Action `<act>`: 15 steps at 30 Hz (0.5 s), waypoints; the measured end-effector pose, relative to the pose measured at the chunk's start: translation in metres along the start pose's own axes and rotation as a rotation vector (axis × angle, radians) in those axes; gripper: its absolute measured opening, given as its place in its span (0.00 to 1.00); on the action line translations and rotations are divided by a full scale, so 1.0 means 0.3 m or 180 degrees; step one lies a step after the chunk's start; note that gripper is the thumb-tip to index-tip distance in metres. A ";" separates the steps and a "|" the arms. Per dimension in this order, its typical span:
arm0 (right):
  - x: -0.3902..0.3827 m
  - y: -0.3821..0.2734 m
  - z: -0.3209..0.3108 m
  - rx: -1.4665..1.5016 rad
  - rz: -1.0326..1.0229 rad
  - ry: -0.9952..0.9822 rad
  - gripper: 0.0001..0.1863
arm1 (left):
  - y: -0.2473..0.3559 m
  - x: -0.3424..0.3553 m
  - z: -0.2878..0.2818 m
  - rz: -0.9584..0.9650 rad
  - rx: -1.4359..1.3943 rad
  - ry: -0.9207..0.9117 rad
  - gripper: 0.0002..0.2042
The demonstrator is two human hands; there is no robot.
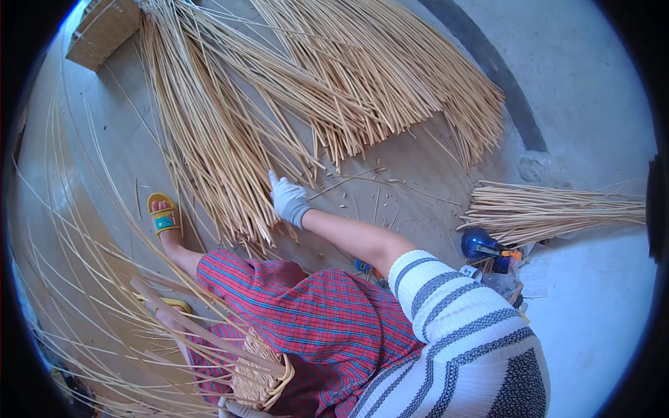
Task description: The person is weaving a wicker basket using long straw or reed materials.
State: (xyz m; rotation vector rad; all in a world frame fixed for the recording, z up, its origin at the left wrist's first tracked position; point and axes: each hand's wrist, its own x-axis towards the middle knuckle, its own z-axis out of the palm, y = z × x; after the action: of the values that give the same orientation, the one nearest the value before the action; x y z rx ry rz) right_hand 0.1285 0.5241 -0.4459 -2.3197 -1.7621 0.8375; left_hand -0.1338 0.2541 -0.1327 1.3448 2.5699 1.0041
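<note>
My right hand [289, 200], in a pale grey knitted glove, reaches out over the near ends of a spread of peeled wicker rods [209, 153]. One finger stretches away from me along the rods; the others are partly hidden by the hand, and no rod shows clearly held. A small woven wicker basket [254, 373] rests against my lap, its long uncut rods [104, 313] fanning out to the left. At the bottom edge, gloved fingers of my left hand [240, 409] close on the basket's underside; most of that hand is cut off.
More rods [390, 70] lie fanned at the back. A smaller rod bundle [557, 211] lies at the right, beside a blue round bottle [479, 244] with an orange nozzle. A woven box [103, 31] stands far left. Short offcuts [376, 202] litter the floor. My sandalled foot [165, 216] is left.
</note>
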 end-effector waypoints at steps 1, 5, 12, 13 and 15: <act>0.007 0.022 -0.016 -0.0028 -0.0006 -0.0103 0.32 | 0.005 0.002 -0.002 0.0018 0.0128 -0.0058 0.10; 0.037 0.125 -0.123 -0.0037 0.0071 0.0002 0.27 | 0.019 0.005 0.005 -0.0216 0.0010 -0.0041 0.10; 0.026 0.166 -0.177 -0.0143 -0.0287 0.0101 0.15 | 0.034 -0.001 0.019 -0.0334 -0.0019 0.0085 0.10; 0.015 0.156 -0.161 -0.0139 -0.0235 0.0119 0.15 | 0.035 0.000 0.018 -0.0357 -0.0090 0.0088 0.10; -0.014 0.134 -0.120 -0.0146 -0.0350 0.0026 0.19 | 0.036 0.002 0.015 -0.0376 -0.0167 0.0095 0.10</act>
State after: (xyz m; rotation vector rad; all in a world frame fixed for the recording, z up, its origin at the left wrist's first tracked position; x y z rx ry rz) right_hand 0.1795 0.5159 -0.4303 -2.2262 -1.9048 0.7772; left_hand -0.1250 0.2613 -0.1299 1.1591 2.5900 1.0709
